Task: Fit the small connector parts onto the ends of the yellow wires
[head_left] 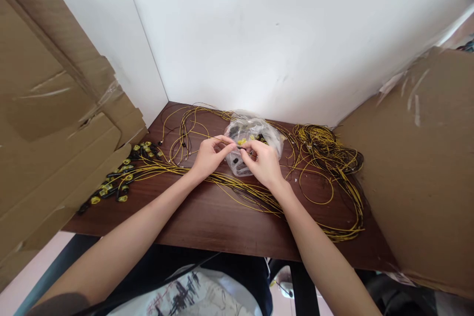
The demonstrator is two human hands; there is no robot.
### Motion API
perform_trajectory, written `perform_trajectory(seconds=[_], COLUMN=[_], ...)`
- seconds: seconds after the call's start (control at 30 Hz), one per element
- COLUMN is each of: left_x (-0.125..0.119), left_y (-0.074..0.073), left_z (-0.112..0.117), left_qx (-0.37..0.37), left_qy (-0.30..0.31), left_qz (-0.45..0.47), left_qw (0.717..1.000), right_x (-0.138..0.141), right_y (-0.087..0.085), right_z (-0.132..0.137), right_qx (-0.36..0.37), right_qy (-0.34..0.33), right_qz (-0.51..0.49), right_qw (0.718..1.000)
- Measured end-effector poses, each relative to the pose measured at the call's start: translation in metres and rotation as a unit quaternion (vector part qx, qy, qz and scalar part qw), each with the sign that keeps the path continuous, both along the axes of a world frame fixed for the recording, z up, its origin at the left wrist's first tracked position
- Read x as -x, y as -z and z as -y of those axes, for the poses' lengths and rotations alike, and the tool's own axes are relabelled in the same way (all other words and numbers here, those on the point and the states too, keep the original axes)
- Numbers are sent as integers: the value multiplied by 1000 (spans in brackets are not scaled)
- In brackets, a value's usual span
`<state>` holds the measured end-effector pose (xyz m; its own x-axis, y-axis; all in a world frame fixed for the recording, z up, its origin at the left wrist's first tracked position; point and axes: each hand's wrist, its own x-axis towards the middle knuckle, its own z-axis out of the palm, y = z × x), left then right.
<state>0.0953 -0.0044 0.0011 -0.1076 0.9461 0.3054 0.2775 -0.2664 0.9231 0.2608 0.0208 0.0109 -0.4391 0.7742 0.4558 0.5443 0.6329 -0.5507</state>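
Observation:
Above the front of a clear plastic bag (242, 169), my two hands meet with their fingertips almost touching. My left hand (211, 158) is closed in a pinch on a thin wire (213, 137), which runs off behind it to the upper left. My right hand (265, 162) is closed too, its thumb and forefinger on a small black piece (240, 147) at the wire's end; its exact kind is too small to make out. Inside the open bag lie small yellow parts (242, 141) and black parts.
Several black-and-yellow connectors (111, 182) lie at the left, their wire bundle (237, 185) stretching right beneath my forearms. A tangled coil of yellow and black wires (322, 145) lies at the right. Cardboard panels (55, 108) flank the brown table (222, 224); a white wall (259, 34) stands behind.

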Motion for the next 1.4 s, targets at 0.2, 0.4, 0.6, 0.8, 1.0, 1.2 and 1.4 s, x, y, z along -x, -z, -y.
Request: perform_trajectory(seconds=[0.2, 0.4, 0.6, 0.8, 1.0, 1.2, 1.4], left_x=[-2, -2, 2, 6, 19, 29, 35], left_y=[1, 1, -5, -7, -8, -15, -6], left_z=[2, 4, 6, 6, 11, 12, 11], left_qx=[-12, -42, -64, -26, -14, 2, 7], left_qy=[37, 9, -11, -12, 30, 110, 174], left_qz=[-68, -129, -162, -123, -160, -129, -103], left_qw=[997, 991, 985, 992, 987, 986, 979], right_x=[2, 2, -1, -2, 0, 8, 21], right_y=[0, 0, -3, -4, -5, -5, 2], right_z=[2, 3, 2, 1, 5, 12, 17], right_qx=[-9, -5, -18, -32, -56, -74, -81], right_qy=[-15, -2, 13, 16, -26, -55, -83], right_qz=[6, 5, -8, -10, 19, 10, 34], right_qw=[1000, 1000, 1000, 999, 998, 996, 993])
